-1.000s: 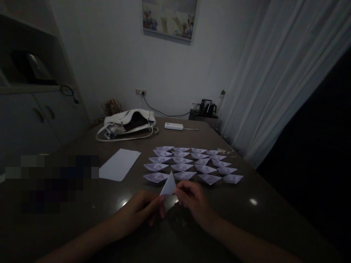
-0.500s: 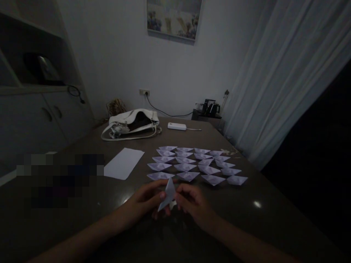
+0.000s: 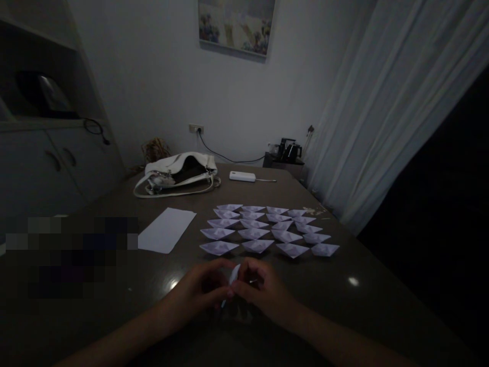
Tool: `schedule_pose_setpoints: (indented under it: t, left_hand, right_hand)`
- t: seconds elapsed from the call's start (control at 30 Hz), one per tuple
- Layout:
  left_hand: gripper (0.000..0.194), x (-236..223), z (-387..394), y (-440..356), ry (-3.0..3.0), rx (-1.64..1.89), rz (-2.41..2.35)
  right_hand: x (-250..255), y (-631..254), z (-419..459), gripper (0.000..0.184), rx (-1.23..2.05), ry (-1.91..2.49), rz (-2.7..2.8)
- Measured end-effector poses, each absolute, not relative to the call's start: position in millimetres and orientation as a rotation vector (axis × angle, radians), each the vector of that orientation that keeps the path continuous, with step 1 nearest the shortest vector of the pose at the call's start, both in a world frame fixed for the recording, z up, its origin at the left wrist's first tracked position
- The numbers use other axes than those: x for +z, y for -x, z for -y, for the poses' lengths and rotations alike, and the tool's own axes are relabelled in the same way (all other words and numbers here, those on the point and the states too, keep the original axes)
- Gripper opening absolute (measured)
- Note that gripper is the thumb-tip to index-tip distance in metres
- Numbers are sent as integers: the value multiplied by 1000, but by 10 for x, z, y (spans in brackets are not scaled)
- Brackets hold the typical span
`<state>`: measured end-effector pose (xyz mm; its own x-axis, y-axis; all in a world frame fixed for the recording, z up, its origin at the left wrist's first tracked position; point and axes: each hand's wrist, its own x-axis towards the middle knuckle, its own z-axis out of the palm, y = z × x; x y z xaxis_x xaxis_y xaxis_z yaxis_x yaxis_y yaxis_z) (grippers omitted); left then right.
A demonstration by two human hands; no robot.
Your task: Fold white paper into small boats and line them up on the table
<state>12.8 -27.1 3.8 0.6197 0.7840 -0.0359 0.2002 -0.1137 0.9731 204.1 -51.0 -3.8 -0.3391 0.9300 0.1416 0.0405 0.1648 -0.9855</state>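
Observation:
A small folded white paper [image 3: 234, 275] is pinched between my two hands, just above the near part of the table. My left hand [image 3: 204, 285] is closed on its left side, thumb in front. From the other side my right hand [image 3: 262, 285] grips it, with the thumb close to the left thumb. Fingers cover most of the paper, so its full shape is hidden. Just beyond my hands, folded paper boats [image 3: 257, 246] stand in several rows. Left of the boats lies a stack of flat white paper [image 3: 167, 230].
A white handbag [image 3: 181, 173] lies at the back left of the dark table [image 3: 367, 316]. Right of it is a white power bank [image 3: 242, 176] with a short cable. A black kettle [image 3: 293, 152] stands beyond the far edge. A pale curtain [image 3: 351, 112] hangs on the right.
The folded paper has turned and is now largely covered by my fingers. My hands have drawn closer together, thumbs nearly meeting. The view has shifted slightly to the right.

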Motion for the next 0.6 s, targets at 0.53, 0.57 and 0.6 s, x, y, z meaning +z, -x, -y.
schedule_pose_setpoints:
  t: [0.53,0.57,0.6]
  left_hand:
    - [45,66,303,-124,-1665,626,-797]
    - [45,72,305,-121,-1667,624,-795]
    - [46,77,307,-118,-1667,620,-794]
  right_hand:
    - [38,-2046,535,19,1113,1035,1745]
    - [40,-2046,537,19,1108,1035,1744]
    - [40,-2046,539,19,1107,1033,1743]
